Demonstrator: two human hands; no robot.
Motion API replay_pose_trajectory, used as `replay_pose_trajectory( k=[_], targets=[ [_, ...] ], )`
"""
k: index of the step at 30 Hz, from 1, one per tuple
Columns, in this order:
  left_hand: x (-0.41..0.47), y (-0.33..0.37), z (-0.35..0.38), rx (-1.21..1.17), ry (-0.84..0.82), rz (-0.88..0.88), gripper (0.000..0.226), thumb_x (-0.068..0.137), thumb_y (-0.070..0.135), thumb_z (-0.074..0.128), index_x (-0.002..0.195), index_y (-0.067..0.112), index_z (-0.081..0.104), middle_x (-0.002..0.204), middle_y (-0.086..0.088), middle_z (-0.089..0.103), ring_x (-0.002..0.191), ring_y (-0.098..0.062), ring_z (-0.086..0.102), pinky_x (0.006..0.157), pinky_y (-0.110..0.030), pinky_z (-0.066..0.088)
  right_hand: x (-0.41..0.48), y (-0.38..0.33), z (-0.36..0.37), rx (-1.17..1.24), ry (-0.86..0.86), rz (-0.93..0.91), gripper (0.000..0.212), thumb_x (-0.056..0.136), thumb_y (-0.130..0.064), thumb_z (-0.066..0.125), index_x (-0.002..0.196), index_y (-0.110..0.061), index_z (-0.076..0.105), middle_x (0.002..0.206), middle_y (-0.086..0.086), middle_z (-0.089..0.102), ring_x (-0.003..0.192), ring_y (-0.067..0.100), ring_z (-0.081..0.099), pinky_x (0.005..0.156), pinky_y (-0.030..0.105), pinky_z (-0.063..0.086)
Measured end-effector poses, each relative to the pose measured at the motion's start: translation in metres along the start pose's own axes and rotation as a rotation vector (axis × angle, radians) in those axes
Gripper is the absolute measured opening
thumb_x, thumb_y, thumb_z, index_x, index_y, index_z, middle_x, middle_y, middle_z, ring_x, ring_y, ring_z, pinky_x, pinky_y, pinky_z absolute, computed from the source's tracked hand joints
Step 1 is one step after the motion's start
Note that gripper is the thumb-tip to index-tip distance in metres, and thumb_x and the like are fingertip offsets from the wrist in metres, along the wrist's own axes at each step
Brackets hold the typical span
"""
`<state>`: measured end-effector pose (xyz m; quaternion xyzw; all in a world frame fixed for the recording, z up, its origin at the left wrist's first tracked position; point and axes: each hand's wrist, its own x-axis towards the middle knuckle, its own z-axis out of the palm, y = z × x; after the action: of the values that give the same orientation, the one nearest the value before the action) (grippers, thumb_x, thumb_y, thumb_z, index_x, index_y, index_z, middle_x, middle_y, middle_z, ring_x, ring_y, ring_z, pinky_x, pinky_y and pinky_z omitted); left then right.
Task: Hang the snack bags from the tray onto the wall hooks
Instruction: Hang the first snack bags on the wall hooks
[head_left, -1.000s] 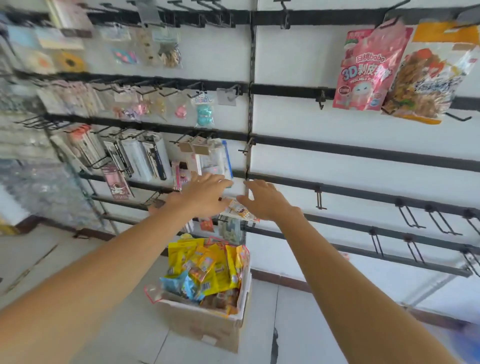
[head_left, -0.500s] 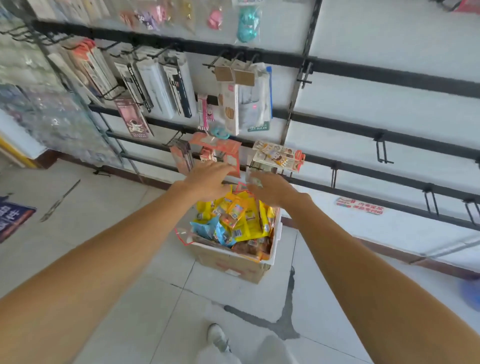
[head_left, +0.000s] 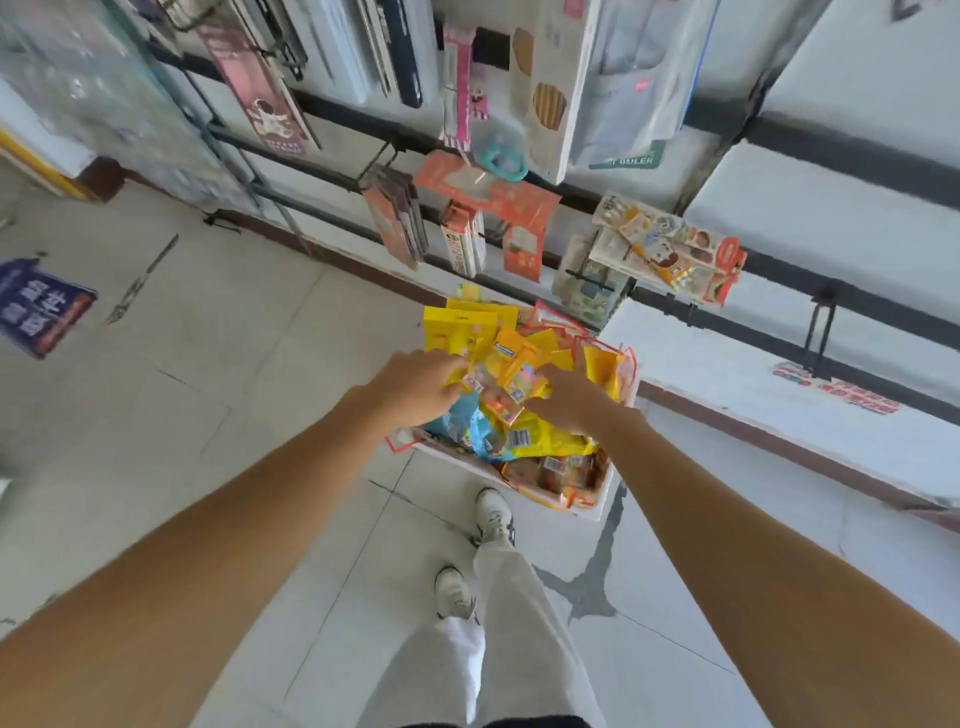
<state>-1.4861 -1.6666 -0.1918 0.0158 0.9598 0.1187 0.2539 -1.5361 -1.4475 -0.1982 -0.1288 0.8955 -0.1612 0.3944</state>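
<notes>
Tray (head_left: 589, 512) was heaped with unhung snack bags (head_left: 540, 441), wall hook (head_left: 821, 332) bare; left hand (head_left: 415, 387) and right hand (head_left: 569, 402) were on the heap, grip indiscernible.

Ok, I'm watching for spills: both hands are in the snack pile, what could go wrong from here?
The bags are heaped above the rim of the box, so as the left hand and right hand dig in, loose neighbours may slide onto the floor. One shoe stands close to the box; a step forward could knock it. Whether either hand has a firm grip is hidden, so a bag could drop on the lift.
</notes>
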Motion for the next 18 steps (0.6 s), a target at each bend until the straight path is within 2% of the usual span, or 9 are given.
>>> replay_pose_trajectory(
  k=[3,5,7,11,14,18],
  targets=[
    [0.036,-0.013,0.021,-0.001,-0.037,-0.007,0.043,0.102,0.035,0.043,0.144,0.024,0.046,0.143,-0.009,0.051,0.124,-0.033,0.052,0.100,-0.043,0.039,0.046,0.006,0.015,0.004,-0.025,0.025,0.063,0.099,-0.036,0.055,0.153,-0.017,0.029,0.151,0.013,0.044,0.133,0.035,0.048,0.101,0.040,0.044],
    [0.059,-0.017,0.040,-0.043,-0.045,-0.014,0.041,0.103,0.036,0.043,0.141,0.021,0.048,0.140,-0.010,0.053,0.124,-0.033,0.052,0.098,-0.043,0.039,0.073,0.013,0.033,0.116,-0.003,0.093,0.064,0.096,-0.034,0.058,0.151,-0.014,0.031,0.142,0.016,0.050,0.119,0.036,0.057,0.086,0.038,0.051],
    [0.080,-0.018,0.056,-0.125,-0.062,-0.009,0.044,0.103,0.035,0.045,0.144,0.020,0.046,0.141,-0.011,0.053,0.126,-0.032,0.051,0.098,-0.043,0.041,0.096,0.021,0.048,0.282,0.037,0.218,0.066,0.094,-0.032,0.062,0.148,-0.009,0.031,0.137,0.018,0.051,0.111,0.037,0.060,0.074,0.035,0.047],
    [0.110,-0.024,0.089,-0.328,-0.066,-0.040,0.051,0.100,0.027,0.053,0.148,0.016,0.041,0.137,-0.010,0.056,0.122,-0.028,0.054,0.097,-0.039,0.045,0.127,0.030,0.072,0.531,0.315,0.397,0.050,0.092,-0.022,0.064,0.131,-0.003,0.038,0.123,0.017,0.056,0.100,0.035,0.060,0.067,0.032,0.039],
    [0.114,-0.023,0.109,-0.422,-0.001,-0.082,0.048,0.096,0.016,0.058,0.143,0.011,0.047,0.127,-0.012,0.057,0.116,-0.028,0.055,0.097,-0.040,0.044,0.133,0.031,0.081,0.705,0.395,0.492,0.044,0.090,-0.020,0.066,0.123,-0.003,0.042,0.110,0.014,0.058,0.085,0.030,0.054,0.061,0.030,0.037],
    [0.113,-0.021,0.109,-0.604,0.000,-0.190,0.042,0.097,0.008,0.052,0.138,0.012,0.051,0.130,-0.012,0.056,0.110,-0.025,0.058,0.084,-0.030,0.042,0.132,0.037,0.078,0.617,0.373,0.428,0.035,0.087,-0.028,0.070,0.114,-0.012,0.053,0.086,0.001,0.059,0.075,0.026,0.055,0.048,0.025,0.029]
  ],
)
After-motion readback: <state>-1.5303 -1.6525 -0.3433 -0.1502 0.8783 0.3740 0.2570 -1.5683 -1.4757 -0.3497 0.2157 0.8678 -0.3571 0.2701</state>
